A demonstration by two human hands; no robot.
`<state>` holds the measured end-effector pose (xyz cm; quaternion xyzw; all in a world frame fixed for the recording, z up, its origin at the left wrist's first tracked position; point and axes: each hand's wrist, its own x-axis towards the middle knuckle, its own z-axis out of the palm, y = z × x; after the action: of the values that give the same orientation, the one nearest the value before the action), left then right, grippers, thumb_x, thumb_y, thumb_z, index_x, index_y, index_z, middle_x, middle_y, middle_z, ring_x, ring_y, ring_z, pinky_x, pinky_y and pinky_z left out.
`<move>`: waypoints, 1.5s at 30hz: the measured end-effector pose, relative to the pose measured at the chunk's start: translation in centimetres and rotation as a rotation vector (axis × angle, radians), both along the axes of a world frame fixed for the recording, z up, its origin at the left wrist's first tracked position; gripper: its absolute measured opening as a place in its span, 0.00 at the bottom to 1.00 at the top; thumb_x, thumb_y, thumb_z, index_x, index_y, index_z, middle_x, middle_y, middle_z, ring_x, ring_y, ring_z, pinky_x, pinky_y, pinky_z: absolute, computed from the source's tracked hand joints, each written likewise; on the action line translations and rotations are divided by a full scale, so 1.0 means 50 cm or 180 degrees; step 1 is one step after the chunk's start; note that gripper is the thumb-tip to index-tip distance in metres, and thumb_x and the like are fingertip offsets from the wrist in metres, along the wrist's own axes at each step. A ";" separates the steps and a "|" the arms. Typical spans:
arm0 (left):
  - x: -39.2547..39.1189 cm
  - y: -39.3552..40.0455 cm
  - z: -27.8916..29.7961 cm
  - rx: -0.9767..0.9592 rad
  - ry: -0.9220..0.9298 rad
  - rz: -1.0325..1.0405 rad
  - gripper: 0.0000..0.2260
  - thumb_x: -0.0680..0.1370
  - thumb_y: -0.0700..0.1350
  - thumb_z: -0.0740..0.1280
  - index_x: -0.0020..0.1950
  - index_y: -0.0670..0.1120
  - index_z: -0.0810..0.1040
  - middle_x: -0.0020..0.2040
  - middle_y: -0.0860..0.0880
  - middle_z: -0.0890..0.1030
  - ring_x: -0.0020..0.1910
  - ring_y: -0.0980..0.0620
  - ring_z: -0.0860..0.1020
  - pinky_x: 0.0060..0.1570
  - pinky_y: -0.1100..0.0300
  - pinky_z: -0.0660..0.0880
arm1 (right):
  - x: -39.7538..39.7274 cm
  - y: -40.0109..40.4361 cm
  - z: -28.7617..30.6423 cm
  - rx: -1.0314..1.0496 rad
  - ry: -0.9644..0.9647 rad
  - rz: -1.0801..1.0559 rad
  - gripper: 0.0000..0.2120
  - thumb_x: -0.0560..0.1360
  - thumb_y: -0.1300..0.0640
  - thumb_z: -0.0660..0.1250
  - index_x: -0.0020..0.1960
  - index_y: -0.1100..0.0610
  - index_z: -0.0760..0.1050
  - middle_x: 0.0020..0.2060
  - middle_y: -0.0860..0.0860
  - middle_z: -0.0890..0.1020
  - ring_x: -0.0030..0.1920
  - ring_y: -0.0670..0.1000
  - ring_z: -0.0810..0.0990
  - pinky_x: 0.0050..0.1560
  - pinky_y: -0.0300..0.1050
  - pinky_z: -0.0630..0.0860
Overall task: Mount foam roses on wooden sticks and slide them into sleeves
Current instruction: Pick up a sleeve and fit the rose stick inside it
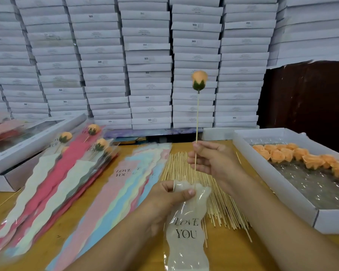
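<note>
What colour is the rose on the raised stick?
Peach-orange rose with a green base, head view.

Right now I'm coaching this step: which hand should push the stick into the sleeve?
Right. The right hand already pinches the stick above the sleeve, whose mouth the left hand holds open.

A peach foam rose (199,80) with a green base sits upright on top of a thin wooden stick (196,122), its lower end at the open mouth of a clear sleeve (186,227) printed "LOVE YOU". Loose sticks (184,167) lie fanned on the surface; more roses (301,157) fill a white box (278,184) at 3 o'clock, and finished sleeved roses (82,145) are piled at 9 o'clock.
</note>
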<state>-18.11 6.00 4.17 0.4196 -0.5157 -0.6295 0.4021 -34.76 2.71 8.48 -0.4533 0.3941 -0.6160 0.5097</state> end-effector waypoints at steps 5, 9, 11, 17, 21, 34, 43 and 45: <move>0.001 0.001 0.000 -0.0037 -0.0007 -0.0055 0.08 0.71 0.45 0.78 0.33 0.46 0.84 0.38 0.41 0.84 0.33 0.48 0.82 0.35 0.59 0.79 | 0.004 0.010 -0.015 0.0091 0.0309 0.0123 0.09 0.76 0.55 0.72 0.55 0.56 0.80 0.43 0.54 0.88 0.44 0.52 0.87 0.36 0.37 0.80; 0.003 0.000 0.000 -0.0026 0.0026 0.0028 0.10 0.73 0.43 0.77 0.32 0.45 0.82 0.34 0.43 0.82 0.29 0.49 0.79 0.31 0.60 0.76 | -0.002 0.013 -0.019 0.0124 0.0486 0.0193 0.10 0.77 0.56 0.71 0.56 0.58 0.80 0.44 0.53 0.88 0.47 0.52 0.87 0.38 0.39 0.80; 0.003 0.002 -0.001 -0.0006 0.0028 0.0096 0.09 0.74 0.43 0.76 0.35 0.43 0.81 0.36 0.41 0.82 0.29 0.47 0.79 0.32 0.59 0.76 | -0.005 0.012 -0.013 0.0089 0.0578 0.0163 0.09 0.77 0.59 0.71 0.56 0.59 0.80 0.44 0.54 0.87 0.47 0.52 0.87 0.39 0.39 0.80; 0.001 0.016 -0.003 0.0200 0.0102 0.0043 0.05 0.74 0.42 0.76 0.39 0.43 0.85 0.42 0.38 0.84 0.35 0.44 0.81 0.39 0.54 0.79 | -0.020 -0.004 0.030 -0.0233 0.0264 -0.0118 0.21 0.75 0.63 0.72 0.62 0.44 0.74 0.48 0.52 0.87 0.45 0.53 0.87 0.36 0.41 0.80; 0.001 0.021 -0.012 0.0310 0.0180 -0.0028 0.05 0.73 0.41 0.76 0.43 0.40 0.84 0.45 0.36 0.84 0.38 0.43 0.82 0.42 0.51 0.80 | -0.032 -0.008 0.036 -0.0223 0.0411 -0.0066 0.11 0.79 0.60 0.67 0.60 0.52 0.79 0.53 0.50 0.86 0.48 0.52 0.86 0.42 0.43 0.81; 0.013 0.016 0.002 0.0304 0.0686 0.0016 0.05 0.68 0.42 0.76 0.32 0.44 0.84 0.37 0.40 0.85 0.31 0.46 0.84 0.32 0.57 0.80 | -0.009 0.070 -0.046 -0.0360 0.1233 0.0311 0.15 0.78 0.47 0.60 0.55 0.49 0.84 0.52 0.43 0.85 0.54 0.42 0.82 0.54 0.42 0.75; 0.019 0.024 -0.003 0.0417 0.0558 0.0013 0.04 0.68 0.42 0.76 0.34 0.43 0.85 0.38 0.38 0.85 0.32 0.45 0.83 0.33 0.56 0.81 | -0.009 0.063 -0.030 -0.0466 0.1141 0.0308 0.16 0.79 0.44 0.56 0.60 0.43 0.79 0.59 0.41 0.83 0.58 0.42 0.81 0.57 0.47 0.77; 0.018 0.029 -0.004 0.0462 0.0519 0.0016 0.05 0.67 0.41 0.76 0.31 0.44 0.83 0.37 0.40 0.85 0.31 0.46 0.83 0.32 0.57 0.80 | -0.013 0.054 -0.020 -0.0458 0.1026 0.0251 0.15 0.82 0.47 0.56 0.61 0.43 0.78 0.61 0.42 0.81 0.60 0.45 0.80 0.58 0.50 0.78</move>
<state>-17.21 7.44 3.97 0.3963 -0.4333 -0.6962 0.4129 -35.42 5.40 7.48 -0.5966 0.4075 -0.5414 0.4300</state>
